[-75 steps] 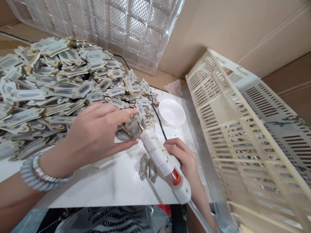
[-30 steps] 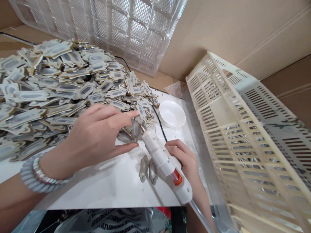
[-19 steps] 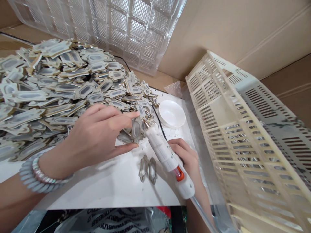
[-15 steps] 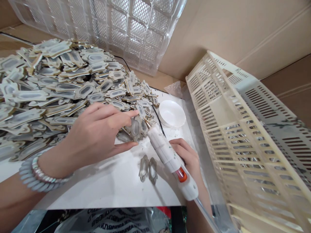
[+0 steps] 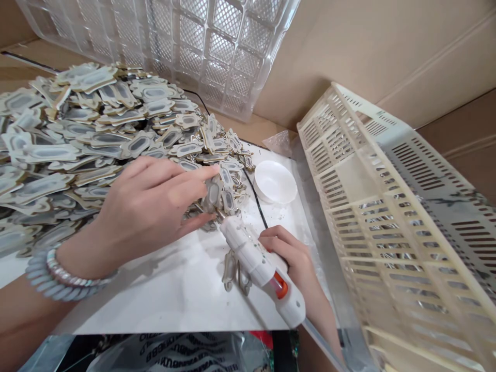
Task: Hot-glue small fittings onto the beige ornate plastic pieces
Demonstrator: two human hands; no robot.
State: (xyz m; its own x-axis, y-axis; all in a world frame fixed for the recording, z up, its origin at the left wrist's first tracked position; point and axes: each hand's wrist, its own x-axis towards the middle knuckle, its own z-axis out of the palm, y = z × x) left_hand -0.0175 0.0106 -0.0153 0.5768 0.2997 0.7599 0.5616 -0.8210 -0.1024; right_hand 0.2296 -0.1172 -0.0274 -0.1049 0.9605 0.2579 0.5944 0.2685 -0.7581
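Observation:
My left hand (image 5: 149, 206) pinches a small grey-white frame-shaped piece (image 5: 212, 195) between thumb and fingers, at the right end of a large heap of similar pieces (image 5: 77, 139). My right hand (image 5: 296, 261) is wrapped round the handle of a white hot glue gun (image 5: 250, 250), with an orange part and a clear glue stick at its rear. The gun's nozzle points at the lower edge of the held piece, close to my left thumb; whether they touch, I cannot tell. Two loose frame-shaped pieces (image 5: 229, 271) lie on the white table below, partly covered by the gun.
A white bowl (image 5: 275, 182) stands beyond the gun, with a black cord (image 5: 259, 205) beside it. A cream slatted plastic basket (image 5: 349, 199) leans along the right. Behind the heap stands a clear compartment tray (image 5: 217, 57) against cardboard. Printed plastic bags (image 5: 182, 354) show below the table edge.
The glue gun has moved down and left, its nozzle shifting from the top of the held piece to its lower edge. It now covers part of the two loose pieces.

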